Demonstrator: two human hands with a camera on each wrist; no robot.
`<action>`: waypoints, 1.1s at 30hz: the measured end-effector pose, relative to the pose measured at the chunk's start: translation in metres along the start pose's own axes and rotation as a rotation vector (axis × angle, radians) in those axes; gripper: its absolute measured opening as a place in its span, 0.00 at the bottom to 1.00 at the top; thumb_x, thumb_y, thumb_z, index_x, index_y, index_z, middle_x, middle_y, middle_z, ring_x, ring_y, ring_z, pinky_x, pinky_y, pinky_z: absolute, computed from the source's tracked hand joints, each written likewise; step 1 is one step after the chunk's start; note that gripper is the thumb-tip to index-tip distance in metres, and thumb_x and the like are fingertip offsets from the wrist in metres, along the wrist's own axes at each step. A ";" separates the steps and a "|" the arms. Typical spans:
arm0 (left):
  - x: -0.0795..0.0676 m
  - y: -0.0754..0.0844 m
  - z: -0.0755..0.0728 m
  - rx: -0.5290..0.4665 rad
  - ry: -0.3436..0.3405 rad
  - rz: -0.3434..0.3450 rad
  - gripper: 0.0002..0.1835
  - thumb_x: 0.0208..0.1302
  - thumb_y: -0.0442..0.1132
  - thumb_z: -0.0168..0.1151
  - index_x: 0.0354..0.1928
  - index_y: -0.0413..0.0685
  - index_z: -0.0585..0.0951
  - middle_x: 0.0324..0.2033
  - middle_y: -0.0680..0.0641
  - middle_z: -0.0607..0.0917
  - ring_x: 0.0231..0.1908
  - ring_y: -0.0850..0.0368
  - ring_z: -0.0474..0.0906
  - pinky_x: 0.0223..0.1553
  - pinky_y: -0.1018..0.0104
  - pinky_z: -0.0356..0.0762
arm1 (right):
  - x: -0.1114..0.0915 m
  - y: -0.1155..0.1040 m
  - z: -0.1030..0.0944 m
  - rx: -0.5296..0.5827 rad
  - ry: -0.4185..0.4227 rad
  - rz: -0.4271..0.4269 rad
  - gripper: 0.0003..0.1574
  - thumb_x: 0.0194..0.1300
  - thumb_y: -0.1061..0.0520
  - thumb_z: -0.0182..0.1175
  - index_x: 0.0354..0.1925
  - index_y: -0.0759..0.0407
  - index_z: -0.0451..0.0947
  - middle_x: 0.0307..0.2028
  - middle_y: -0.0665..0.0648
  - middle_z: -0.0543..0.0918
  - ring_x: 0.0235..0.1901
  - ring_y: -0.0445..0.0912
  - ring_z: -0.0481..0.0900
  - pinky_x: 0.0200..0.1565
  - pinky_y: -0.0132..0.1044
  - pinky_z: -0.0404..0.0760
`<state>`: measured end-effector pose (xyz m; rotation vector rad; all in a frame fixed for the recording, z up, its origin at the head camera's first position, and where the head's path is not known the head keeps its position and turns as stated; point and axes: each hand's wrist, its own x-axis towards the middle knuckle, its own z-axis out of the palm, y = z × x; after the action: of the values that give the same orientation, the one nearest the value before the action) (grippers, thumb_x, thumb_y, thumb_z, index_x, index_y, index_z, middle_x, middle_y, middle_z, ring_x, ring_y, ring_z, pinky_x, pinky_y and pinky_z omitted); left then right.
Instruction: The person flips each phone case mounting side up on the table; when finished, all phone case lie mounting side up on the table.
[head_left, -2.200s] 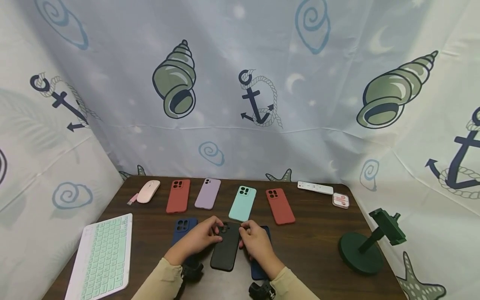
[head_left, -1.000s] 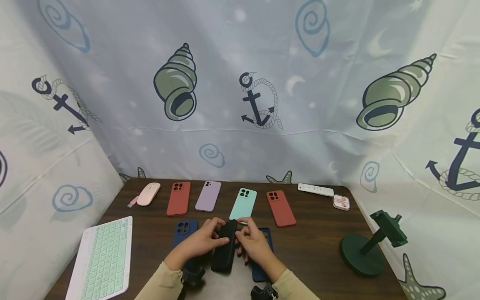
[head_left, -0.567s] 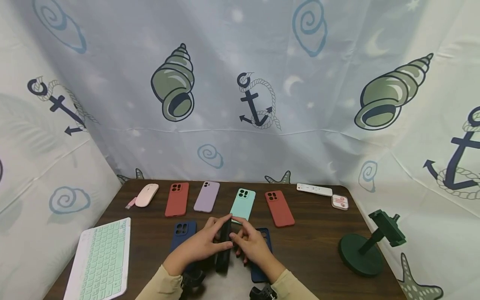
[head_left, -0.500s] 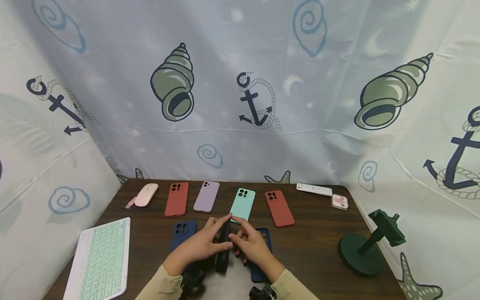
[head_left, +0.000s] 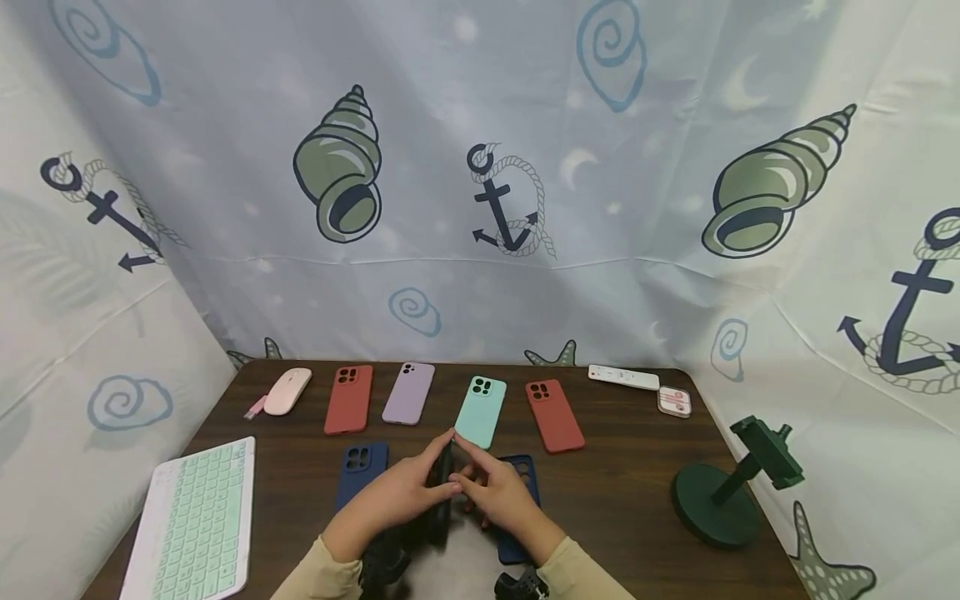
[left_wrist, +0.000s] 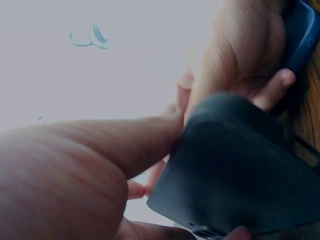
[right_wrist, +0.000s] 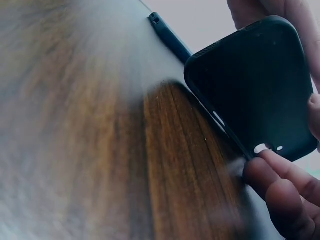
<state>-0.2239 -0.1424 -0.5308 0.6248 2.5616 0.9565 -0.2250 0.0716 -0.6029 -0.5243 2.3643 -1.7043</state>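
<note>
A black phone case (head_left: pixel 440 515) stands tilted up on its long edge between both hands, its narrow side toward the head camera. My left hand (head_left: pixel 399 493) grips it from the left, thumb across the near side. From the right, my right hand (head_left: pixel 508 498) pinches the upper part. Both index fingertips meet at its top end. In the right wrist view light shows through the camera opening of the black case (right_wrist: pixel 245 90). A blue phone case (head_left: pixel 363 468) lies left of the hands; another blue phone case (head_left: pixel 527 472) is partly hidden under the right hand.
Red (head_left: pixel 348 400), lilac (head_left: pixel 408 393), mint (head_left: pixel 481 412) and second red (head_left: pixel 555 416) phone cases lie farther back. A mouse (head_left: pixel 288 391) and keyboard (head_left: pixel 202 517) are left. A remote (head_left: pixel 623 377), small clear box (head_left: pixel 674 402) and green stand (head_left: pixel 716 506) are right.
The black case lay flat with its back up; it has been turned up onto its edge. The hands have come closer together around it, and the index fingertips now meet.
</note>
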 end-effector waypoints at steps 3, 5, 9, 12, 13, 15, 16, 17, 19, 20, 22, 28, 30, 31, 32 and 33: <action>-0.001 0.004 -0.001 0.000 0.009 -0.015 0.51 0.67 0.63 0.62 0.82 0.56 0.48 0.44 0.41 0.89 0.42 0.52 0.85 0.41 0.50 0.78 | 0.000 0.001 0.000 -0.023 -0.014 -0.014 0.41 0.69 0.37 0.62 0.75 0.23 0.58 0.41 0.49 0.88 0.23 0.45 0.84 0.15 0.43 0.79; -0.002 0.006 -0.001 -0.019 0.019 -0.025 0.51 0.67 0.61 0.64 0.81 0.54 0.49 0.47 0.39 0.88 0.42 0.52 0.85 0.41 0.50 0.78 | 0.000 0.000 0.000 -0.033 -0.013 -0.017 0.39 0.69 0.37 0.62 0.74 0.25 0.61 0.42 0.48 0.88 0.22 0.45 0.83 0.15 0.43 0.79; -0.003 0.008 -0.003 -0.045 0.059 -0.047 0.50 0.65 0.58 0.68 0.80 0.51 0.52 0.58 0.36 0.84 0.48 0.48 0.85 0.41 0.52 0.79 | -0.001 0.001 0.000 -0.093 -0.012 -0.016 0.29 0.69 0.35 0.62 0.66 0.29 0.74 0.36 0.47 0.87 0.16 0.42 0.78 0.16 0.41 0.79; -0.004 0.010 -0.005 -0.072 0.061 -0.085 0.51 0.64 0.54 0.70 0.80 0.48 0.52 0.54 0.35 0.85 0.39 0.51 0.86 0.34 0.55 0.78 | 0.000 0.001 0.000 -0.182 -0.009 -0.060 0.22 0.70 0.36 0.61 0.60 0.31 0.79 0.35 0.44 0.84 0.17 0.38 0.76 0.21 0.35 0.79; -0.004 0.010 -0.005 -0.081 0.059 -0.098 0.51 0.64 0.54 0.70 0.80 0.48 0.52 0.54 0.34 0.85 0.36 0.52 0.85 0.32 0.56 0.77 | -0.001 0.000 0.000 -0.212 -0.004 -0.076 0.20 0.71 0.38 0.61 0.59 0.32 0.80 0.35 0.44 0.84 0.17 0.37 0.75 0.23 0.33 0.78; -0.005 0.011 -0.006 -0.111 0.057 -0.122 0.52 0.63 0.52 0.71 0.80 0.46 0.51 0.53 0.32 0.84 0.29 0.55 0.83 0.28 0.58 0.77 | 0.000 -0.001 0.000 -0.248 0.003 -0.105 0.18 0.72 0.41 0.61 0.58 0.35 0.82 0.38 0.41 0.84 0.20 0.34 0.75 0.26 0.31 0.77; -0.005 0.010 -0.006 -0.135 0.056 -0.132 0.52 0.63 0.50 0.72 0.80 0.46 0.51 0.54 0.31 0.83 0.27 0.56 0.82 0.27 0.59 0.77 | 0.000 -0.002 0.000 -0.259 0.007 -0.114 0.17 0.72 0.42 0.61 0.57 0.36 0.82 0.40 0.41 0.84 0.22 0.33 0.75 0.28 0.30 0.76; -0.005 0.010 -0.006 -0.153 0.056 -0.138 0.52 0.62 0.49 0.72 0.80 0.45 0.51 0.54 0.31 0.83 0.26 0.57 0.83 0.26 0.59 0.78 | 0.000 -0.002 0.000 -0.269 0.008 -0.119 0.17 0.72 0.43 0.61 0.57 0.38 0.83 0.41 0.41 0.84 0.24 0.33 0.76 0.29 0.29 0.76; -0.006 0.010 -0.007 -0.186 0.056 -0.155 0.53 0.61 0.46 0.74 0.80 0.45 0.51 0.57 0.29 0.81 0.28 0.56 0.84 0.26 0.59 0.80 | 0.000 -0.003 0.000 -0.287 0.006 -0.124 0.16 0.72 0.44 0.61 0.56 0.39 0.83 0.44 0.41 0.85 0.28 0.32 0.77 0.33 0.29 0.77; -0.006 0.010 -0.008 -0.211 0.054 -0.164 0.54 0.60 0.44 0.75 0.80 0.45 0.51 0.57 0.29 0.81 0.28 0.55 0.84 0.26 0.59 0.81 | 0.001 -0.003 0.000 -0.301 0.008 -0.129 0.16 0.72 0.44 0.62 0.56 0.40 0.84 0.45 0.41 0.86 0.31 0.31 0.78 0.36 0.29 0.78; -0.007 0.009 -0.009 -0.266 0.048 -0.178 0.55 0.58 0.40 0.76 0.80 0.45 0.50 0.57 0.28 0.80 0.30 0.53 0.85 0.25 0.57 0.83 | 0.001 -0.004 0.000 -0.326 0.015 -0.141 0.16 0.72 0.45 0.62 0.55 0.42 0.85 0.47 0.42 0.86 0.37 0.31 0.79 0.41 0.29 0.78; -0.005 0.002 -0.014 -0.313 0.028 -0.196 0.57 0.53 0.36 0.78 0.79 0.46 0.52 0.54 0.29 0.81 0.28 0.47 0.86 0.22 0.55 0.83 | 0.001 -0.004 0.000 -0.331 0.025 -0.129 0.15 0.70 0.51 0.65 0.54 0.48 0.86 0.42 0.45 0.85 0.28 0.32 0.78 0.33 0.29 0.79; -0.005 -0.003 -0.016 -0.255 0.021 -0.193 0.56 0.53 0.37 0.79 0.79 0.48 0.53 0.53 0.31 0.81 0.25 0.48 0.85 0.22 0.56 0.82 | 0.001 -0.005 0.000 -0.307 0.020 -0.097 0.15 0.70 0.52 0.65 0.54 0.50 0.86 0.40 0.46 0.83 0.20 0.33 0.75 0.25 0.29 0.78; -0.005 -0.006 -0.017 -0.220 0.018 -0.191 0.56 0.53 0.37 0.79 0.79 0.50 0.54 0.50 0.33 0.83 0.23 0.48 0.84 0.22 0.56 0.82 | 0.001 -0.005 0.000 -0.292 0.018 -0.082 0.16 0.70 0.52 0.65 0.54 0.50 0.86 0.39 0.47 0.83 0.17 0.34 0.74 0.22 0.30 0.78; -0.005 -0.009 -0.017 -0.190 0.016 -0.192 0.55 0.53 0.38 0.79 0.79 0.51 0.54 0.47 0.35 0.84 0.21 0.49 0.83 0.22 0.56 0.81 | 0.001 -0.006 0.000 -0.283 0.019 -0.066 0.16 0.70 0.53 0.64 0.54 0.50 0.86 0.39 0.47 0.82 0.15 0.35 0.74 0.20 0.31 0.77; -0.006 -0.011 -0.018 -0.163 0.011 -0.190 0.55 0.53 0.38 0.79 0.79 0.52 0.55 0.44 0.38 0.85 0.19 0.50 0.83 0.21 0.57 0.80 | 0.000 -0.006 0.001 -0.274 0.021 -0.054 0.15 0.70 0.53 0.64 0.54 0.51 0.86 0.39 0.47 0.82 0.14 0.35 0.74 0.18 0.31 0.77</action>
<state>-0.2304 -0.1623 -0.5246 0.3249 2.4673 1.0891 -0.2240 0.0691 -0.5976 -0.6190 2.6384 -1.4180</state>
